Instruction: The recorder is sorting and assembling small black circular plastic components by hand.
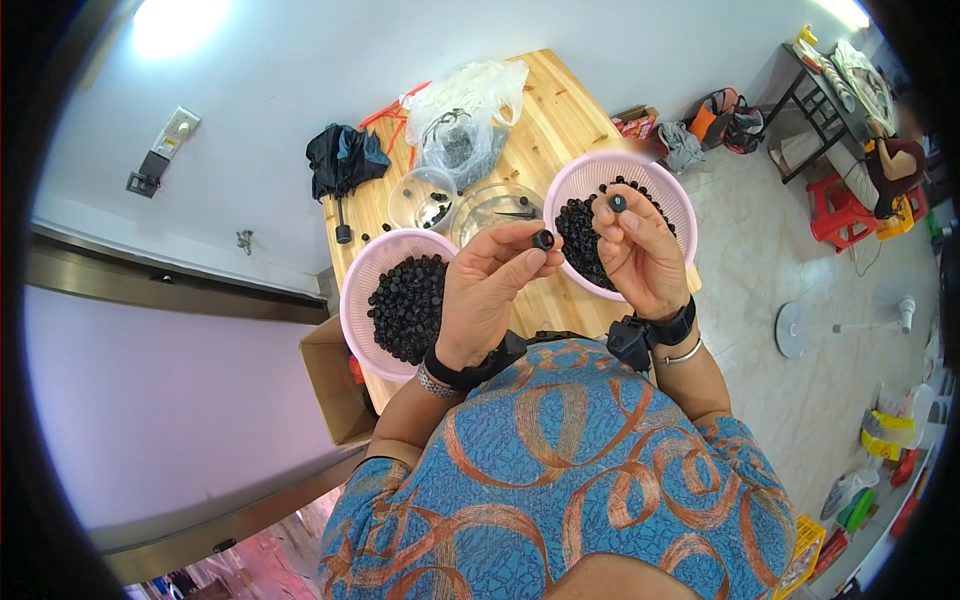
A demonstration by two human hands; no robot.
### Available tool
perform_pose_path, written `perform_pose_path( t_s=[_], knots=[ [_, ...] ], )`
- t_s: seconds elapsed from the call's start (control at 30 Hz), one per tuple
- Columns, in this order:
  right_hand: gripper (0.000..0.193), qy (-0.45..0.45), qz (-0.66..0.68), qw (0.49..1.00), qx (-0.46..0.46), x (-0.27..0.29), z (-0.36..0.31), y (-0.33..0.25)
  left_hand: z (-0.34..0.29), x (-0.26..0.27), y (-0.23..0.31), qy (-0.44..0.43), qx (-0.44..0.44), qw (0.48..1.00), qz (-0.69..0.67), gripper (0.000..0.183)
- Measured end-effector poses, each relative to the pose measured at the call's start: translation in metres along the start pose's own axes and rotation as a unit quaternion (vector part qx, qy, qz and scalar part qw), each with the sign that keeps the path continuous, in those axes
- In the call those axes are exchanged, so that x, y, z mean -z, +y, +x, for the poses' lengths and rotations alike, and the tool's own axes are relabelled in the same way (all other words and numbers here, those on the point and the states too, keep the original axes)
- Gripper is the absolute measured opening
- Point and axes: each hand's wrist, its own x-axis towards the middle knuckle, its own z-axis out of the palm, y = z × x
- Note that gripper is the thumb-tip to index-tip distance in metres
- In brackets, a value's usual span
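My left hand [492,290] is closed, pinching a small black hollow cap [543,240] between thumb and fingers. A little to the right and slightly higher, my right hand [645,255] pinches a small black round piece [617,203] with a dark grey face. The two pieces are held apart. Under the left hand's side stands a pink basket [352,290] filled with small black pieces [408,305]. Another pink basket [683,205], behind and beneath my right hand, holds more black pieces [580,240]; my hands hide part of it.
On the wooden table [560,100] are a clear tub [408,190] with a few black pieces, a clear round container [470,222] with a thin dark tool [516,214] across it, plastic bags [465,100] and a folded dark umbrella [345,165]. A cardboard box [325,380] stands at the left edge.
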Motion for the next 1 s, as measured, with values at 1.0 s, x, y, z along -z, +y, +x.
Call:
perform_pose_path(
  t_s=[1.0],
  knots=[
    [0.015,-0.011,-0.549,0.819,0.164,-0.023,-0.006,0.018,0.007,-0.009,-0.001,-0.029,-0.147,0.979,0.138,0.026]
  ],
)
